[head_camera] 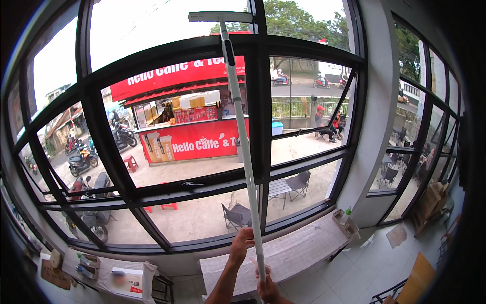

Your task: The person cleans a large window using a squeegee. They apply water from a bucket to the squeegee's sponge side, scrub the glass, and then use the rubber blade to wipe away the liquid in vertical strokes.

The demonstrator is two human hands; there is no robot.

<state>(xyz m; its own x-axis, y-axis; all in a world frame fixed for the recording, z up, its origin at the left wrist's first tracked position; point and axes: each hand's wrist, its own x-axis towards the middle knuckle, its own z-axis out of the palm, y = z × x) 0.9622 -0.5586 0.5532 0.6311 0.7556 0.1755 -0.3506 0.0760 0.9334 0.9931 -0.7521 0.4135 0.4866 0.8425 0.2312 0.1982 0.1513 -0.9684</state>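
Note:
A long white pole rises from the bottom of the view, with a flat squeegee head across its top. That head is up against the upper window pane, beside the dark vertical frame bar. Low on the pole, my right hand is wrapped around it. My left hand is higher, just left of the pole, its fingers curled towards it; whether they touch it I cannot tell. Dark window frames divide the glass behind the pole.
Below the window stands a long table with a light cloth, a box with a green-capped bottle at its right end. Another covered table is at lower left, stools near it. An orange-brown board is at lower right. Outside are a red stall, motorbikes and seated people.

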